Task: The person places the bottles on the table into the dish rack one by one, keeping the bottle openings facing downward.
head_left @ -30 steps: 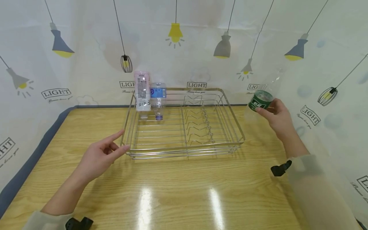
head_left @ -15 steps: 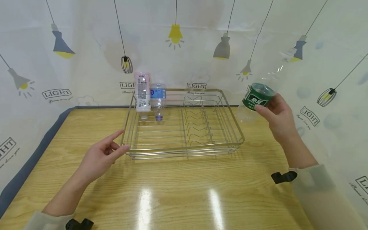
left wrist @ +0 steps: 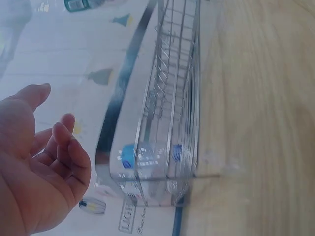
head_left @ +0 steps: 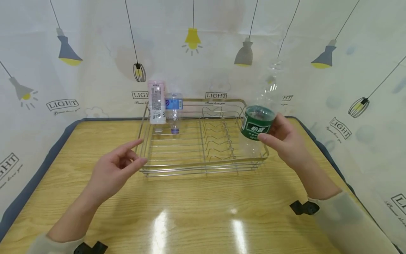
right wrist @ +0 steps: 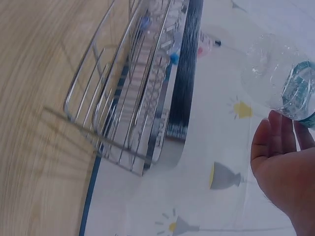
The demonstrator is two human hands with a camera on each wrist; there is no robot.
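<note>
My right hand (head_left: 287, 144) holds a large clear plastic bottle (head_left: 257, 122) by its green label, thumb on the near side and fingers behind. The bottle leans a little, neck up, over the right end of a wire dish rack (head_left: 177, 165); whether its base touches the rack cannot be told. In the right wrist view, the bottle (right wrist: 270, 73) appears apart from the rack. My left hand (head_left: 111, 171) is by the rack's front left corner with index finger and thumb extended, other fingers loosely curled. In the left wrist view, that hand (left wrist: 39, 172) holds nothing.
Neck down at the rack's back left stand a pink and white bottle (head_left: 157, 102) and a smaller clear bottle (head_left: 174, 103) with a blue label. Wire dividers (head_left: 219, 137) fill the rack's right half. A lamp-printed sheet (head_left: 203, 46) hangs behind the wooden table (head_left: 196, 208).
The right hand has carried the green-labelled bottle leftward, from beside the rack to over its right end. The bottle now leans less. The left hand has barely shifted.
</note>
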